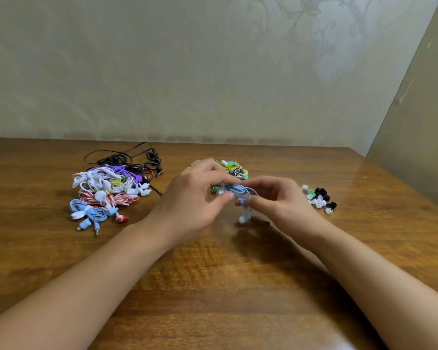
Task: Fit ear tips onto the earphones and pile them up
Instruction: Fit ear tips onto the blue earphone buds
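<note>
Both hands meet above the middle of the wooden table: my left hand pinches the coiled light-blue earphone, my right hand pinches its cord, and one bud dangles below. To fit a tip well, I judge I should steady that bud first, then fetch one from the loose ear tips on my right. Finished sets belong, I take it, on the pile of earphones at left.

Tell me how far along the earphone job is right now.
Done, it seems: a pile of earphones with tips lies at the left. In hand: both the left hand and right hand hold a blue earphone set. Left: a smaller heap behind the hands, loose ear tips at right.
</note>
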